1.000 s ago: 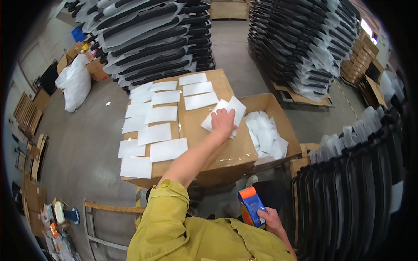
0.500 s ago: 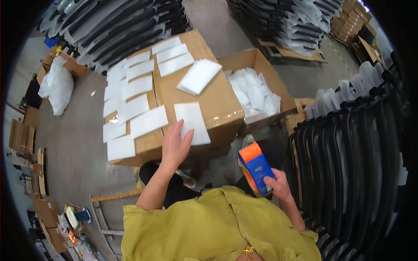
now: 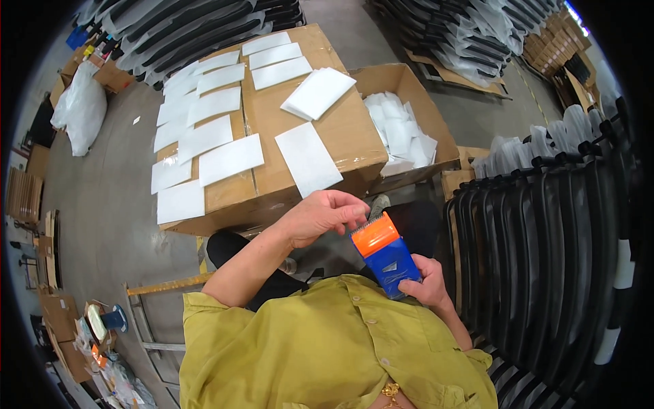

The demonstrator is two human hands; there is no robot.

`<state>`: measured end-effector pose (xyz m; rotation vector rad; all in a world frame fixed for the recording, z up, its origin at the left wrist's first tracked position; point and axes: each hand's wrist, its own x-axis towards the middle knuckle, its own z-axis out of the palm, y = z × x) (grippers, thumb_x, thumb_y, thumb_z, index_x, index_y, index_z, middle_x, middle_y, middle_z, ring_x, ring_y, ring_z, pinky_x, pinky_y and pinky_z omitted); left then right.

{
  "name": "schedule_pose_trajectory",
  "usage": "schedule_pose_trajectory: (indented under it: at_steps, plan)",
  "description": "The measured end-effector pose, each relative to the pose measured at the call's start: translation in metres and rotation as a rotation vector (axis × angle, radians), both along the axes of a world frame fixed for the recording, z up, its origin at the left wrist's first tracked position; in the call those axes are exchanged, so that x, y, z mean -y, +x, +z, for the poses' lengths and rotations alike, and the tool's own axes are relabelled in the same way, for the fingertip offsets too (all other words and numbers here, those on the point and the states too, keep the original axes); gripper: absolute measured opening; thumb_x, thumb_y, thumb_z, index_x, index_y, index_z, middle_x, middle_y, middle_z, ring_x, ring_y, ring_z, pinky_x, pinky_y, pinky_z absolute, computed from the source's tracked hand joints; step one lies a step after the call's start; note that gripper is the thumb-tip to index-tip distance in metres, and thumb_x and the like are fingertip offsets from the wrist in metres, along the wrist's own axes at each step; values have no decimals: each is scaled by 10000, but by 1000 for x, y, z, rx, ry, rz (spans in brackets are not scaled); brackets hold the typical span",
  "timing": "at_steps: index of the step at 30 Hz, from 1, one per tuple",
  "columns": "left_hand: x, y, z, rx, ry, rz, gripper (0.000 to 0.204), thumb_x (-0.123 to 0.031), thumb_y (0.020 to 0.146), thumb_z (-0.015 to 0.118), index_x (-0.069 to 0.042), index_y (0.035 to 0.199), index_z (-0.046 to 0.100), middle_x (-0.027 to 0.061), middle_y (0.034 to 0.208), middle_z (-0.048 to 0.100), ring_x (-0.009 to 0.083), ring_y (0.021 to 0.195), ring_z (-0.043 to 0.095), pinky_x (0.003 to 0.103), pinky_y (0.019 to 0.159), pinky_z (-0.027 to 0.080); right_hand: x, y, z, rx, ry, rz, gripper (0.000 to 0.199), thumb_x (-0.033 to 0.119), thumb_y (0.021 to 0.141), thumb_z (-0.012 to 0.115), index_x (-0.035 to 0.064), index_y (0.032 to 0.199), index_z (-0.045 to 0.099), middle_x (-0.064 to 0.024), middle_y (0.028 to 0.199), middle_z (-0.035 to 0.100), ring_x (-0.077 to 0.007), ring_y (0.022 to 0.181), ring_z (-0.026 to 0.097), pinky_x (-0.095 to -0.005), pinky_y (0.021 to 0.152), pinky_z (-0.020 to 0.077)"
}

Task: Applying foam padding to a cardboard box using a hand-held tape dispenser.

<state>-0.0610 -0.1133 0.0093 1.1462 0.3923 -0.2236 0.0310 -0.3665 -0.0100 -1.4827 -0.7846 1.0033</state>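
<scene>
Dispenser [image 3: 387, 262], blue with an orange cover, is gripped by the right hand [image 3: 428, 281], its thumb pressed on the blue face and its fingers wrapped at the far side. The teeth [image 3: 368, 225] are turned toward the left fingers and lie just beside their tips. The left hand [image 3: 320, 218] is now lifted off the nearest sheet [image 3: 308, 158], on which it was spread a moment ago, and has been brought across to the dispenser. Its fingers are curled, with thumb and forefinger drawn close together; whether anything is pinched between them cannot be told. By this change the sheet appears to be left unheld, and the work seems to be shifted to both hands at the dispenser.

Just beyond the left fingers, the sheet is left overhanging the near edge of the box [image 3: 266, 112]. Farther beyond them, a stack [image 3: 319, 94] is seen, unmoved on the box.
</scene>
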Motion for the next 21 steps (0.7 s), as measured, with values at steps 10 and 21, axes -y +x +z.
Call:
schedule_pose_trajectory:
  at_steps: [10,21]
  plan:
    - [6,-24,10,20,-106,75,126,-154,800,619,-44,858,598,-16,754,566,55,650,477,192,582,383,-18,0,10,300,83,103,358,301,634,692,-5,776,572,-17,589,544,-86,482,485,-215,459,350]
    - [11,-39,8,68,-259,101,192,-234,826,594,-43,847,589,-24,764,560,52,663,469,190,623,389,-22,0,4,350,151,167,364,298,628,709,-3,780,575,-18,566,539,-94,463,499,-222,446,359]
